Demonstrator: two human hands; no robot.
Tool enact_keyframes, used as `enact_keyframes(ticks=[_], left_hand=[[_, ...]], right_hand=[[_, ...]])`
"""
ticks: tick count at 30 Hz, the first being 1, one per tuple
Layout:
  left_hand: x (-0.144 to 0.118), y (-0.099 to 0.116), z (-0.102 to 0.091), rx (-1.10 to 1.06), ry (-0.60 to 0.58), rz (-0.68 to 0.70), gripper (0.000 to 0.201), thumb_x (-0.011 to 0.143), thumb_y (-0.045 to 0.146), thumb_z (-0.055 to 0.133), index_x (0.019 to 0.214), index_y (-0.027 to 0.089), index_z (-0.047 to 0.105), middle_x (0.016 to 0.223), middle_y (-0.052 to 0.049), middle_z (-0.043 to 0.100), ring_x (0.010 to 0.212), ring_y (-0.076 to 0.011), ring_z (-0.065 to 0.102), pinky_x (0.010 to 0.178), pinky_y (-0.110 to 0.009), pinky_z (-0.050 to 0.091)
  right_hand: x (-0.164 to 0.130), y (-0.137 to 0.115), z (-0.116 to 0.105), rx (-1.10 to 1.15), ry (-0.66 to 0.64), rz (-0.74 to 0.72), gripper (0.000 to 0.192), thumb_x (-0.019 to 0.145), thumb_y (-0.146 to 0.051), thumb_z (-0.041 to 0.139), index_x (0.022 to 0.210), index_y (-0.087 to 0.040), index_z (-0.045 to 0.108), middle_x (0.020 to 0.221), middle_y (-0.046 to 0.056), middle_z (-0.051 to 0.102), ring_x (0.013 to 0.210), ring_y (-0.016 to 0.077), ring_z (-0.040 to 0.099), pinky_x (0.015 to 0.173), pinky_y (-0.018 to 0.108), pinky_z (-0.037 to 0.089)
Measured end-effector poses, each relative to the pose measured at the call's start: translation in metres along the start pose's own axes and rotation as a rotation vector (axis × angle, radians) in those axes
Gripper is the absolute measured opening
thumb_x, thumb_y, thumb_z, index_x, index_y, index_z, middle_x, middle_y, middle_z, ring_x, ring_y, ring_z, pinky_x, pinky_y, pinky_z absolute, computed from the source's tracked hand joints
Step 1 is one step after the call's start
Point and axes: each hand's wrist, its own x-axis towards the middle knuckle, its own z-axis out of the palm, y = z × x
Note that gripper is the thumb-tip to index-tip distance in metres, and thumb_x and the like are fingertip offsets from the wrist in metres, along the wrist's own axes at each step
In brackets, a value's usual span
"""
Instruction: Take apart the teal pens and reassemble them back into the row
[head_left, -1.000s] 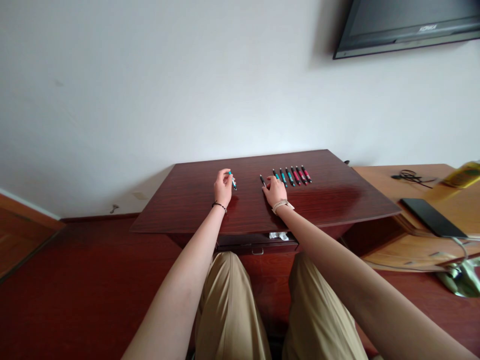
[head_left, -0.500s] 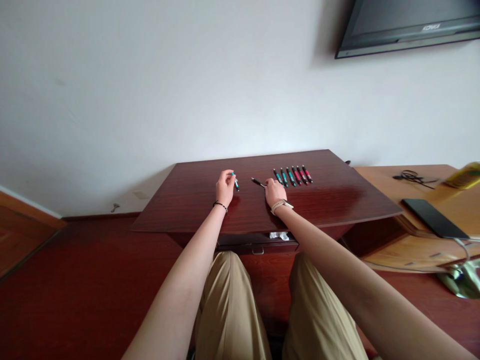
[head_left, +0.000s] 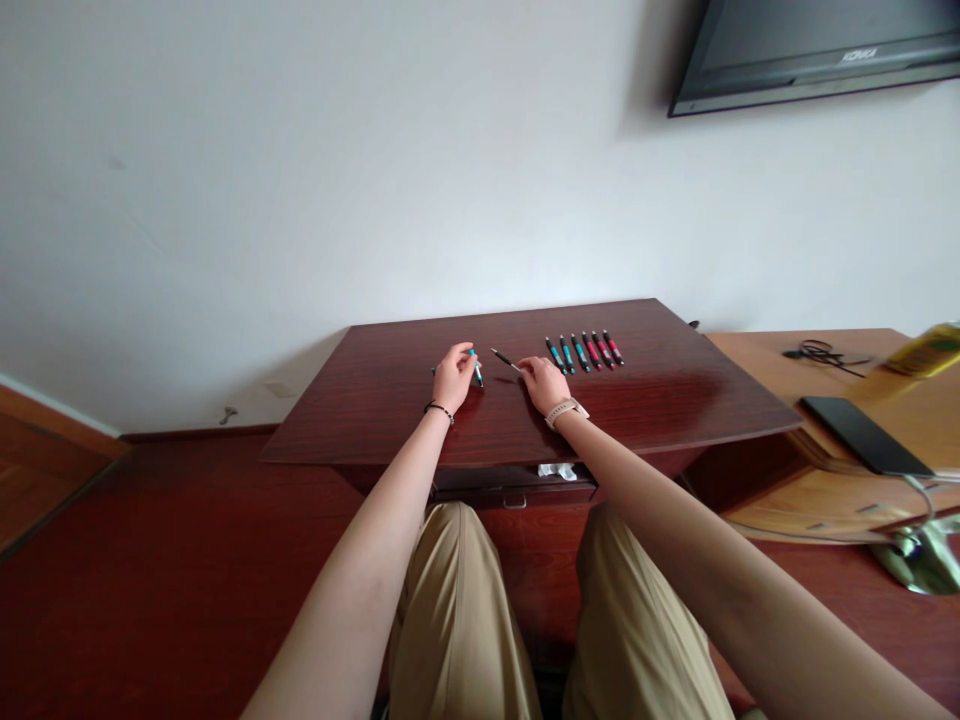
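Note:
My left hand point(head_left: 453, 376), a dark beaded bracelet at its wrist, is closed on a teal-and-black pen point(head_left: 478, 371) that slants down over the dark red table point(head_left: 390, 420). A small teal bit of something pokes out at the left of that hand; the rest is hidden. My right hand point(head_left: 544, 382), wearing a pale watch strap, pinches a slim black pen point(head_left: 504, 358) by its near end. Its thin tip points up and left towards my left hand. Just beyond my right hand lies a row of three teal pens point(head_left: 567, 353) and three pink pens point(head_left: 603, 349).
Right of the table, a lower wooden cabinet point(head_left: 772, 365) holds a black phone point(head_left: 862, 436), a coiled black cable point(head_left: 821, 352) and a yellow packet point(head_left: 924, 352). White paper point(head_left: 557, 471) lies in the opening under the tabletop. A television point(head_left: 817, 50) hangs on the wall.
The black pen has been lifted and moved left with my right hand, its tip now closer to my left hand. My left hand has shifted slightly right with the teal pen.

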Motion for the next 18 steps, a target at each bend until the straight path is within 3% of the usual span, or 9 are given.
enact_keyframes(ticks=[4,11,18], left_hand=[[-0.002,0.003,0.002,-0.039,-0.113,-0.006,0.014,0.1,0.032,0.066,0.11,0.022,0.066,0.101,-0.009,0.082,0.097,-0.0248,0.082,0.091,-0.039,0.062],[-0.004,0.013,0.002,-0.283,-0.196,-0.035,0.028,0.101,0.046,0.067,0.107,0.021,0.057,0.116,-0.013,0.081,0.099,-0.0237,0.082,0.092,-0.038,0.064],[-0.006,0.017,0.003,-0.238,-0.239,-0.047,0.028,0.102,0.047,0.064,0.111,0.021,0.057,0.117,-0.012,0.079,0.094,-0.0223,0.082,0.081,-0.032,0.063]], right_hand=[[0.0,0.001,0.002,0.048,-0.003,-0.033,0.026,0.106,-0.023,0.055,0.123,-0.019,0.074,0.124,0.014,0.075,0.113,0.0259,0.07,0.103,0.037,0.053],[0.001,0.004,0.002,0.093,0.013,-0.057,0.027,0.105,-0.024,0.055,0.124,-0.02,0.074,0.122,0.012,0.075,0.109,0.0247,0.07,0.102,0.037,0.054],[-0.003,-0.003,0.0,0.02,-0.103,-0.105,0.018,0.105,-0.027,0.062,0.113,-0.023,0.077,0.113,0.009,0.077,0.105,0.0238,0.071,0.098,0.033,0.053]])
